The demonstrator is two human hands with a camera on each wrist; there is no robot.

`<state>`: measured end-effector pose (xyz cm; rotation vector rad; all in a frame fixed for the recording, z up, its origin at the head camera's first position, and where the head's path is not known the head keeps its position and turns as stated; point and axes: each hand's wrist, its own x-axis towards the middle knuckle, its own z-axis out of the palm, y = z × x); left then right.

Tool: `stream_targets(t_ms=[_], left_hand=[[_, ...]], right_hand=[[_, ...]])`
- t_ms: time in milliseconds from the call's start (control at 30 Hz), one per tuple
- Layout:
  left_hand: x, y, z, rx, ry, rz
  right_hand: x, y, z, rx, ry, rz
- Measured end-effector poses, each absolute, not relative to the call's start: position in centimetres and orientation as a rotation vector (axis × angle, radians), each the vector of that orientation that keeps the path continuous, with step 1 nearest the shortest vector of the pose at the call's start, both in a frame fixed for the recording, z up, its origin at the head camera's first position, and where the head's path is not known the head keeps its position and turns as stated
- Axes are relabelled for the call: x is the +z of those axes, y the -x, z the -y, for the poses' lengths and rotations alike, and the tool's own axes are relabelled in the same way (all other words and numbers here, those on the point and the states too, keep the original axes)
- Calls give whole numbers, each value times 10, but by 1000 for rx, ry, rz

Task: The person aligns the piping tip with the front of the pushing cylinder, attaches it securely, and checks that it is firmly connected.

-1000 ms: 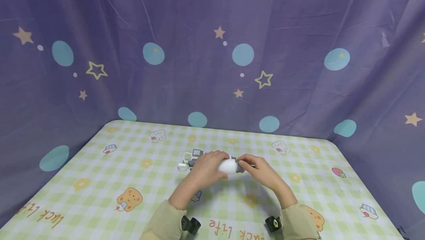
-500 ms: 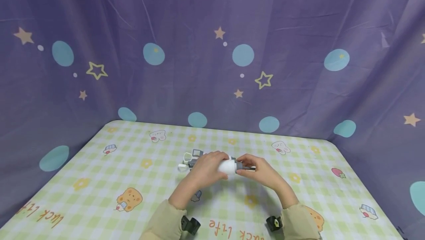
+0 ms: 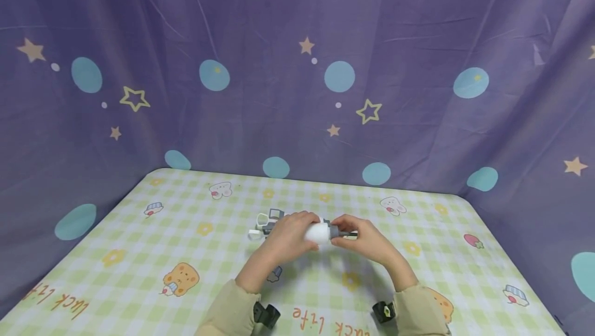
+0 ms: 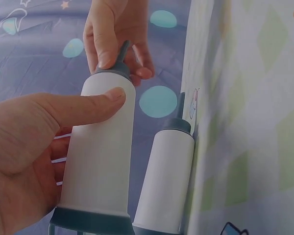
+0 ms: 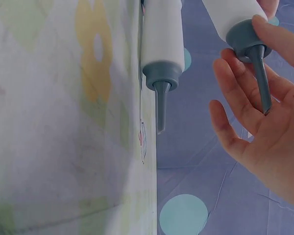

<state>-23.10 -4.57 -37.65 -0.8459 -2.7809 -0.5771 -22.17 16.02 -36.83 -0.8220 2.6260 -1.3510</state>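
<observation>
My left hand (image 3: pixel 288 235) grips the barrel of a large white syringe (image 3: pixel 318 233), its thumb lying along the side in the left wrist view. The syringe lies sideways, nozzle end to the right. At that end my right hand (image 3: pixel 366 239) holds the grey nozzle cap (image 5: pixel 245 38) between thumb and fingers. The thin grey nozzle (image 5: pixel 260 76) points into the right palm. Beside it a second white syringe (image 4: pixel 165 178), with its own grey nozzle, lies on the table. White finger loops (image 3: pixel 262 220) stick out left of my left hand; the syringes' middles are mostly covered.
A green-and-white checked tablecloth (image 3: pixel 204 264) with printed flowers, bears and lettering covers the table. Behind it hangs a purple curtain (image 3: pixel 279 119) with stars and blue ovals. Dark camera straps (image 3: pixel 267 315) sit on both wrists.
The right hand's thumb has shifted toward me and lower on the cap, so more of the cap and nozzle shows. The left hand and its syringe have stayed in place.
</observation>
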Motion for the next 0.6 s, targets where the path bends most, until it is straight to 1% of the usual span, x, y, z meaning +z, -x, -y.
stream_targets(t_ms=[133, 400, 600], left_hand=[[-376, 231, 46, -584, 842, 2786], [-375, 230, 47, -594, 848, 2785], [-375, 229, 46, -583, 859, 2777]], right_hand=[[-373, 224, -161, -1358, 798, -2622], [-399, 241, -168, -1344, 805, -2605], [-403, 244, -170, -1303, 806, -2624]])
